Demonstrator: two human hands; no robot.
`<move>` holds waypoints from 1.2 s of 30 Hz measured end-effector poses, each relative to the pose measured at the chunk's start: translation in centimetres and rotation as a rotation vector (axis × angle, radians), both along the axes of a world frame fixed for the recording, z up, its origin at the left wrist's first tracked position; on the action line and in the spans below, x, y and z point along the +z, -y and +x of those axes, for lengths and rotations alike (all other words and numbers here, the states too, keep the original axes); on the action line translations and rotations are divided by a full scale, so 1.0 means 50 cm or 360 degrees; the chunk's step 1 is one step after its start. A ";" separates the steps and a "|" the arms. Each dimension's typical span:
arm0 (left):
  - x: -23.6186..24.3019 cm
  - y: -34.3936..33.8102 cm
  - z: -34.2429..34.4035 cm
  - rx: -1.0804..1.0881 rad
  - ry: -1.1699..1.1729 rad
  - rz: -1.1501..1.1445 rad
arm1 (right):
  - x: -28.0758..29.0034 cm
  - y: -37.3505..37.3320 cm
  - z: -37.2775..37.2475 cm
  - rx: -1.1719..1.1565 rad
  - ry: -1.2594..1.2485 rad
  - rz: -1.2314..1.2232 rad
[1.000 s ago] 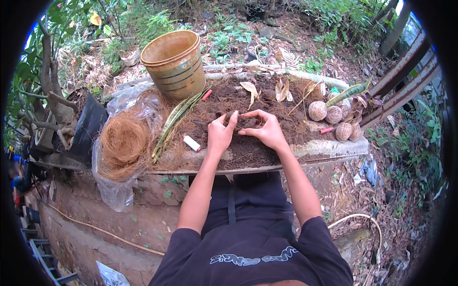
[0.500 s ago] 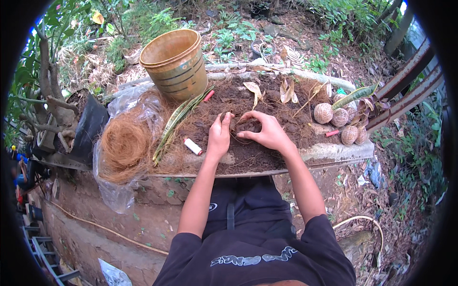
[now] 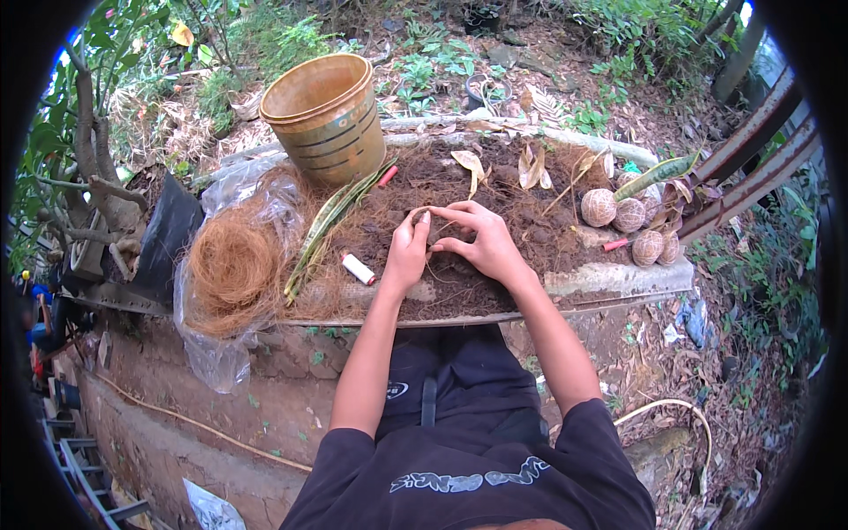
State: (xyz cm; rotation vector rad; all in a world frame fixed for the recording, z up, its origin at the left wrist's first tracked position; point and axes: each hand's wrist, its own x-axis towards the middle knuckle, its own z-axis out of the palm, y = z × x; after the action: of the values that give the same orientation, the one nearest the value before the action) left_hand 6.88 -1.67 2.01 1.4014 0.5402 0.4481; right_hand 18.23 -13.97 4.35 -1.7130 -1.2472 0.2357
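My left hand (image 3: 408, 252) is over the dark soil (image 3: 521, 216) at the near middle of the slab. Its fingers are closed, with a brown bit at the fingertips that I cannot make out. My right hand (image 3: 484, 243) curves toward it, index finger and thumb bent round and reaching the left fingers. What lies between the hands blends with the soil behind. Left of my left hand is a spool of white thread (image 3: 358, 269). Long green striped leaves (image 3: 325, 231) lie further left, beside a nest of brown coir fibre (image 3: 234, 269) on clear plastic.
A stained yellow-brown bucket (image 3: 331, 132) stands at the back left. At the right sit several thread-wrapped balls (image 3: 599, 208), one near a green leaf. Dry leaves (image 3: 532, 168) and a red stick (image 3: 616, 245) lie on the slab. Rusty metal bars (image 3: 751, 185) rise at its right end.
My right hand has moved slightly left and its fingers have closed in toward the left fingertips. The gap between its thumb and index finger is narrower. My left hand stays nearly in place.
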 end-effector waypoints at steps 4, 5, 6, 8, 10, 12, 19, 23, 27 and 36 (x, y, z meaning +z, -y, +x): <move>-0.008 -0.008 -0.002 -0.0027 0.0017 0.0186 | -0.006 -0.001 -0.013 -0.0051 0.0192 0.0082; -0.012 -0.011 -0.001 -0.0027 0.0044 0.0275 | -0.005 -0.002 -0.015 -0.0019 0.0126 0.0093; -0.012 -0.010 -0.002 -0.0032 0.0041 0.0271 | -0.008 -0.002 -0.016 0.0011 0.0056 0.0102; -0.007 -0.012 -0.003 -0.0047 -0.0027 0.0239 | -0.012 -0.004 -0.018 -0.0059 0.0005 0.0076; -0.001 -0.019 -0.005 -0.0071 -0.0159 0.0180 | -0.006 -0.008 -0.026 -0.0110 -0.0136 0.0037; -0.011 -0.014 0.004 -0.0015 -0.0092 0.0203 | -0.018 -0.007 -0.029 -0.0188 -0.0289 0.0003; -0.026 -0.012 0.001 -0.0019 0.0080 -0.0061 | -0.012 -0.001 -0.002 -0.0192 -0.0596 0.0113; -0.013 -0.020 -0.003 -0.0173 0.0014 -0.0130 | 0.003 -0.002 0.007 -0.0253 -0.0449 0.0012; -0.009 -0.021 -0.010 -0.0259 -0.0031 -0.0045 | -0.001 -0.018 0.005 -0.0189 -0.0563 0.0031; -0.019 -0.018 0.004 -0.0050 0.0040 -0.0115 | 0.002 -0.018 -0.029 -0.0086 -0.0117 -0.0016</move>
State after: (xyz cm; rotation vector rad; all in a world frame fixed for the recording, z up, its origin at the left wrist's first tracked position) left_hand 7.08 -0.77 1.05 1.3316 0.5089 0.4165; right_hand 16.76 -13.07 4.46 -1.7289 -1.1462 0.2708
